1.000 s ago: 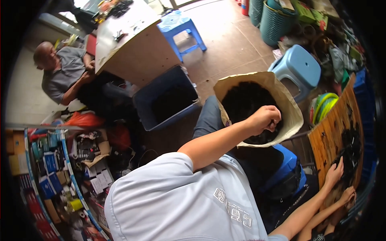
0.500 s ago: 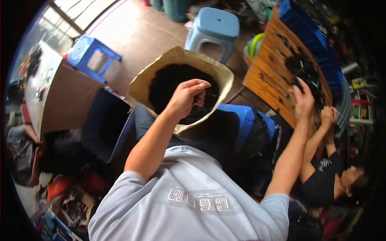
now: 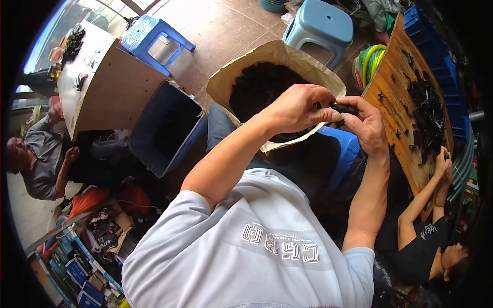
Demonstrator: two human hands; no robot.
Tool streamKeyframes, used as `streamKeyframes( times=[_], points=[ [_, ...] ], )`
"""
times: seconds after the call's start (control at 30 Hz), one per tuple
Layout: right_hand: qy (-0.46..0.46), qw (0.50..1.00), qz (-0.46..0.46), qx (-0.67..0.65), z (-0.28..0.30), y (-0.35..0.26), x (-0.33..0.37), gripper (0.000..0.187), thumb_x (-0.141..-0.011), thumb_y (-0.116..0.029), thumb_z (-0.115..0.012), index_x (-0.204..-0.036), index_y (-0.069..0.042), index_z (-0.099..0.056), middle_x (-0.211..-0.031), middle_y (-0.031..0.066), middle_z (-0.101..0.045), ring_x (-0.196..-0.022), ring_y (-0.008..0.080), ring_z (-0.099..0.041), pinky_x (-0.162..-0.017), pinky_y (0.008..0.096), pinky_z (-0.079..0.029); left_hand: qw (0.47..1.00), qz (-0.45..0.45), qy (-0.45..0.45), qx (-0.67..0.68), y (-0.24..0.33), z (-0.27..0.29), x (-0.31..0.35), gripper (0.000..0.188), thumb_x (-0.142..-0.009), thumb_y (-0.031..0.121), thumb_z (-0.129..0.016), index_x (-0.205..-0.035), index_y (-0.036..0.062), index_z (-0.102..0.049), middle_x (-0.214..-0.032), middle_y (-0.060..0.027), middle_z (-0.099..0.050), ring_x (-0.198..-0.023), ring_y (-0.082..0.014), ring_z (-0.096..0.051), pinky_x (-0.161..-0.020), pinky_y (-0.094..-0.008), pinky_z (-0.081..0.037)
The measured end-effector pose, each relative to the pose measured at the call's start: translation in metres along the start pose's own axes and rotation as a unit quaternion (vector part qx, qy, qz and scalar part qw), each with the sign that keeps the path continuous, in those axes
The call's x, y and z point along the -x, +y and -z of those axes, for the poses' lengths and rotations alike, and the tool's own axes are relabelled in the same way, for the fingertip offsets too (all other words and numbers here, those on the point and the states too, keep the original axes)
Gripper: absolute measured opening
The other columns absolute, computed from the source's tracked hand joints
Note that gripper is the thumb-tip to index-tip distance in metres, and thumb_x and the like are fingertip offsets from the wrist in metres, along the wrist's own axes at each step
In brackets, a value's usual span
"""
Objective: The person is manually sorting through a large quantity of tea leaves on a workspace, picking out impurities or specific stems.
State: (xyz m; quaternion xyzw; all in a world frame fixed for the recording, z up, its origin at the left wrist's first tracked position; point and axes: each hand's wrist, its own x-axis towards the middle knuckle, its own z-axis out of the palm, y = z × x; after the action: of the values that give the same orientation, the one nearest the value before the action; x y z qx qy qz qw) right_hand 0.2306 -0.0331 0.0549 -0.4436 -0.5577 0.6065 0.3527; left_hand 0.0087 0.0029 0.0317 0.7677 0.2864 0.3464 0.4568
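Note:
My left hand (image 3: 302, 108) and my right hand (image 3: 367, 126) meet over the right rim of a big paper sack (image 3: 221, 77). Between their fingertips is a small black part (image 3: 343, 108), mostly covered, so its exact kind does not show. Both hands are closed on it, thumbs almost touching. Dark pieces (image 3: 257, 87) fill the inside of the sack. Right of my hands, a wooden table (image 3: 380, 100) bears a heap of black plastic pieces (image 3: 427, 113) and several scattered ones.
A light blue stool (image 3: 323, 25) stands behind the sack, a blue stool (image 3: 151, 38) farther left. A dark blue bin (image 3: 138, 138) is beside the white table (image 3: 97, 56). One co-worker (image 3: 43, 159) sits at left; another person's hands (image 3: 444, 167) work at the wooden table's near end.
My right hand has come from the wooden table to my left hand, which has moved right from over the sack. Both now grip the black part. The whole view has shifted.

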Motion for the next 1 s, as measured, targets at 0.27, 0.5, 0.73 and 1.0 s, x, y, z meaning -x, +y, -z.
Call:
streamKeyframes(
  times=[0.27, 0.5, 0.73, 1.0],
  points=[
    [-0.022, 0.999, 0.024, -0.001, -0.016, -0.015, 0.003, 0.057, -0.086, -0.010, -0.061, -0.136, 0.003, -0.036, -0.097, 0.0059, -0.060, -0.081, 0.0079, -0.056, -0.072, 0.0187, -0.045, 0.999, -0.030, 0.011, -0.023, 0.001, -0.010, 0.009, 0.037, -0.091, 0.037, -0.059, -0.081, 0.0010, -0.059, -0.074, -0.0178, -0.060, -0.069, -0.0376, -0.060, -0.061, -0.0427, -0.048],
    [0.056, 0.998, -0.007, -0.041, -0.002, 0.008, 0.019, 0.039, -0.088, -0.007, -0.053, -0.125, 0.002, -0.044, -0.082, 0.0031, -0.059, -0.072, 0.0059, -0.053, -0.067, 0.0184, -0.040, 0.998, 0.007, 0.028, 0.058, -0.004, -0.024, 0.017, 0.033, -0.090, 0.033, -0.063, -0.082, 0.0002, -0.062, -0.073, -0.0174, -0.060, -0.068, -0.0354, -0.060, -0.061, -0.0401, -0.047],
    [0.058, 0.998, -0.013, -0.025, -0.004, 0.016, 0.030, 0.046, -0.087, -0.041, -0.067, -0.103, 0.000, -0.055, -0.069, -0.0039, -0.053, -0.060, 0.0024, -0.046, -0.056, 0.0148, -0.032, 0.994, 0.039, 0.084, 0.061, -0.009, -0.026, 0.016, 0.032, -0.089, 0.031, -0.064, -0.082, -0.0005, -0.061, -0.069, -0.0175, -0.057, -0.064, -0.0345, -0.059, -0.056, -0.0384, -0.046],
    [0.124, 0.992, -0.022, -0.001, -0.027, 0.028, 0.020, 0.021, -0.093, -0.024, -0.061, -0.089, -0.004, -0.060, -0.069, -0.0045, -0.052, -0.059, 0.0018, -0.042, -0.055, 0.0163, -0.030, 0.997, -0.050, 0.045, -0.038, -0.014, -0.024, 0.018, 0.029, -0.088, 0.028, -0.065, -0.083, 0.0005, -0.061, -0.077, -0.0140, -0.058, -0.066, -0.0344, -0.058, -0.057, -0.0387, -0.046]
  ],
)
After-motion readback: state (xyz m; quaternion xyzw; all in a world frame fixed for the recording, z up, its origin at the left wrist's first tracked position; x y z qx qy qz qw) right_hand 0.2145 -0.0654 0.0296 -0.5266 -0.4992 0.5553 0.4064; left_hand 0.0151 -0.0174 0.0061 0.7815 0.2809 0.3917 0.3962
